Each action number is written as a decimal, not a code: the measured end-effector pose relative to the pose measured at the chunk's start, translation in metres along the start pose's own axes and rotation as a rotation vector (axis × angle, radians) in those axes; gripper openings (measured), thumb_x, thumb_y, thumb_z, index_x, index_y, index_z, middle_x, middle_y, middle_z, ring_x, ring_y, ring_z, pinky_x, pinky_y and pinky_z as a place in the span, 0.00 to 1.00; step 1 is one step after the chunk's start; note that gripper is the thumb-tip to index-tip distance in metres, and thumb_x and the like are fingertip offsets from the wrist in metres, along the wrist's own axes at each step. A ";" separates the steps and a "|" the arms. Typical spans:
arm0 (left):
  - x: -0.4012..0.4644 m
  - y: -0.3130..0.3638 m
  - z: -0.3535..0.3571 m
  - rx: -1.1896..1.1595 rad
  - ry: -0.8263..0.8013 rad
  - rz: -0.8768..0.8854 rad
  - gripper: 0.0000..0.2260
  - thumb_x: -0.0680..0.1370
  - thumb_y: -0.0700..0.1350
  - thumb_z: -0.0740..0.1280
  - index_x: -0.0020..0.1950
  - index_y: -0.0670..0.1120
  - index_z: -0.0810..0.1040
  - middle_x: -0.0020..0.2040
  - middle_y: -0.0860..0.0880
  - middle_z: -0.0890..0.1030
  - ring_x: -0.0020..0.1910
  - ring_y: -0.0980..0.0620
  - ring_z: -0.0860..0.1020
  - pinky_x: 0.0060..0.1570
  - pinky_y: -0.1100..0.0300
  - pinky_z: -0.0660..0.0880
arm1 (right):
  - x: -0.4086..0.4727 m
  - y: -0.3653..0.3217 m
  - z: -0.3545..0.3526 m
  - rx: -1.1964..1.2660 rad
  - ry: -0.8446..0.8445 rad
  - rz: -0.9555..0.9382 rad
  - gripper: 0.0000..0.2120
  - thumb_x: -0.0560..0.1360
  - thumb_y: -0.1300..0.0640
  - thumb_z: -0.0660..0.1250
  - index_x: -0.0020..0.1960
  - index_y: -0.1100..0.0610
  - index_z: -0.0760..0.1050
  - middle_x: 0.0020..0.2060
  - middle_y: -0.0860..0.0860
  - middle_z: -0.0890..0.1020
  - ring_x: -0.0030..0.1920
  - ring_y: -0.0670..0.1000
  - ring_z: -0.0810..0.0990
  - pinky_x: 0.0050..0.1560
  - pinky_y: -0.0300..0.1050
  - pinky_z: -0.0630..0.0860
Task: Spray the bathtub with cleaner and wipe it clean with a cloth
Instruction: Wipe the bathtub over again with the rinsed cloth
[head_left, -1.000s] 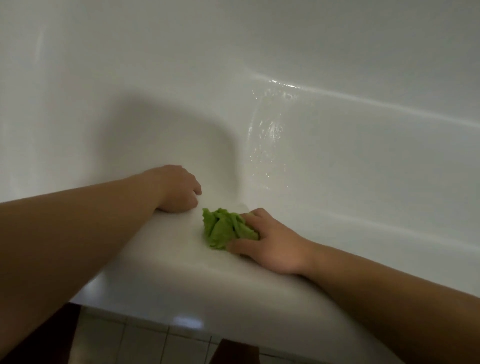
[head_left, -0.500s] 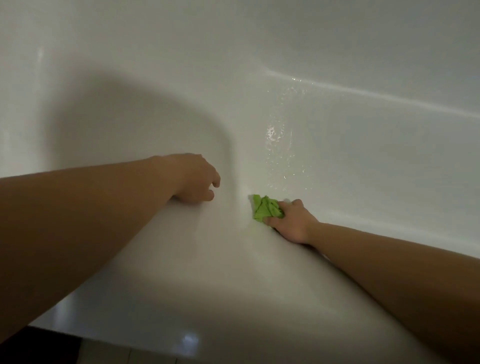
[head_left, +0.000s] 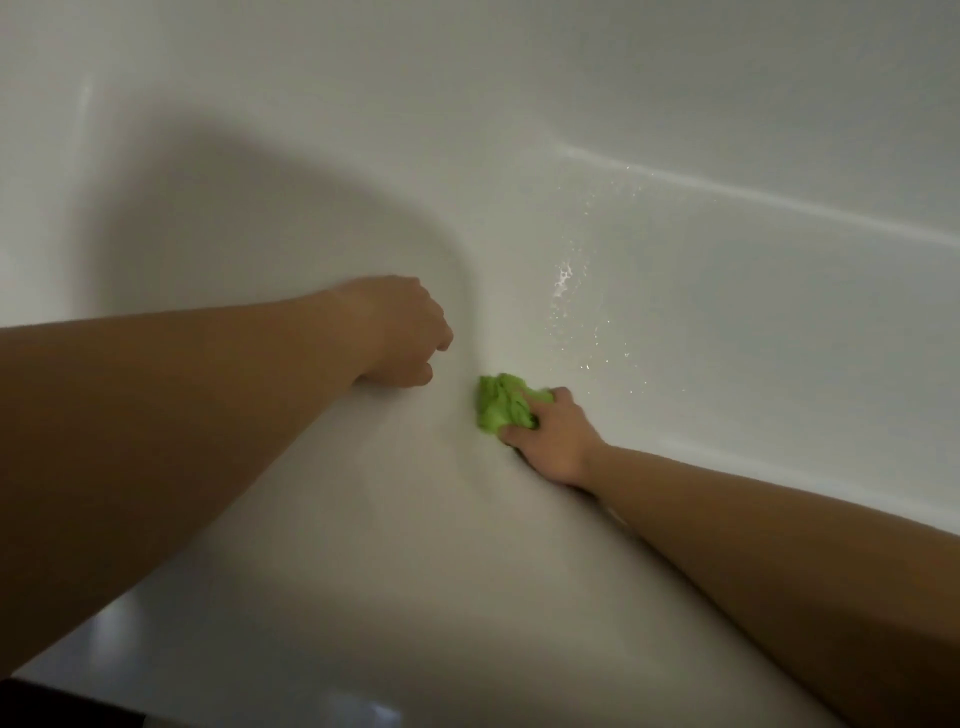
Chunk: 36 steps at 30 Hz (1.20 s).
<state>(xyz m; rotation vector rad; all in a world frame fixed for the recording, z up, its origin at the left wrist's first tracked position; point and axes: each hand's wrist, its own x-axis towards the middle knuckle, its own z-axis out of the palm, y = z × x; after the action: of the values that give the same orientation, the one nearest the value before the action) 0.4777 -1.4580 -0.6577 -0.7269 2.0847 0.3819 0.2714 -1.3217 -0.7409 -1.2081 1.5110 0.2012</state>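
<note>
White glossy bathtub (head_left: 727, 322), droplet-speckled; right hand (head_left: 553, 441) fingers around green cloth (head_left: 501, 408), left hand (head_left: 400, 332) fingers curled, empty.

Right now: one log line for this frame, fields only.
phase: wiping | right hand: holds green cloth against bathtub inner wall | left hand: curled, rests on rim, holds nothing | droplets: beyond cloth, unwiped
</note>
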 end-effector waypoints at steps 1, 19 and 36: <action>-0.003 -0.002 -0.003 0.044 0.016 0.008 0.24 0.82 0.58 0.58 0.78 0.56 0.67 0.78 0.50 0.68 0.78 0.49 0.64 0.80 0.50 0.53 | -0.001 -0.015 0.004 0.071 -0.039 -0.038 0.10 0.78 0.42 0.67 0.59 0.31 0.78 0.59 0.52 0.71 0.65 0.53 0.69 0.66 0.45 0.69; -0.092 -0.019 -0.004 0.280 0.109 -0.054 0.26 0.82 0.60 0.48 0.75 0.53 0.71 0.78 0.49 0.67 0.80 0.49 0.58 0.80 0.44 0.44 | -0.062 -0.060 -0.003 0.161 -0.134 -0.184 0.16 0.70 0.34 0.65 0.51 0.43 0.78 0.51 0.52 0.80 0.55 0.52 0.78 0.55 0.47 0.75; -0.187 -0.034 -0.003 0.081 0.519 -0.277 0.29 0.79 0.62 0.50 0.69 0.52 0.80 0.76 0.51 0.73 0.79 0.50 0.63 0.81 0.47 0.46 | -0.160 -0.102 -0.028 0.181 -0.207 -0.333 0.09 0.73 0.41 0.69 0.49 0.43 0.77 0.53 0.52 0.75 0.55 0.38 0.73 0.54 0.30 0.67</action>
<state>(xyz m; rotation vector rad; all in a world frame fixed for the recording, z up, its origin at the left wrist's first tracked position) 0.5811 -1.4190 -0.5032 -1.1400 2.4106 -0.0572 0.3046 -1.2980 -0.5536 -1.2319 1.1062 -0.0328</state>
